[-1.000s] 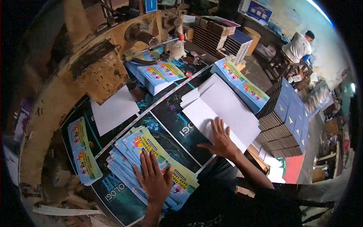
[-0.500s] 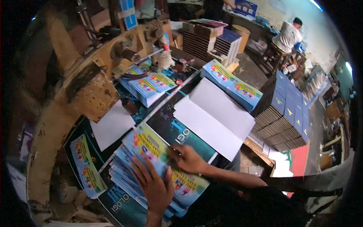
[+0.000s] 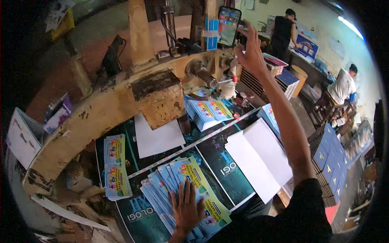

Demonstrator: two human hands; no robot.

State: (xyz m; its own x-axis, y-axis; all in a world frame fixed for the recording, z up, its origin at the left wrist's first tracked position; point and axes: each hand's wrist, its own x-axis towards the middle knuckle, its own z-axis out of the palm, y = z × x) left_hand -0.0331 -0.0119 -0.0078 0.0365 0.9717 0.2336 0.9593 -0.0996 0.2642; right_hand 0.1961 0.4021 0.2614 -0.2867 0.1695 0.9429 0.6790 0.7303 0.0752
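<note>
My left hand [image 3: 187, 211] lies flat, fingers spread, on a fanned pile of blue and yellow printed covers [image 3: 202, 174]. Raised at the upper right, my right hand [image 3: 252, 50] is empty with its fingers stretched apart. It is close to an upright smartphone [image 3: 228, 26] whose lit screen shows app icons; whether a finger touches it I cannot tell. A stack of white paper [image 3: 253, 166], opened with a fold, rests on the dark printed table sheet to the right of the pile. Left of the pile lies a narrower stack of the same covers [image 3: 115, 170].
A worn machine with a curved beam and metal block [image 3: 160, 99] overhangs the table, above a white sheet [image 3: 158, 137]. More covers [image 3: 208, 111] are stacked behind. Blue-covered books [image 3: 330, 156] stand at the right. Two people [image 3: 285, 34] are in the background.
My right hand has left the cover pile and risen to beside the phone. My left hand stays on the pile. The view has tilted up and turned left, bringing the phone into sight.
</note>
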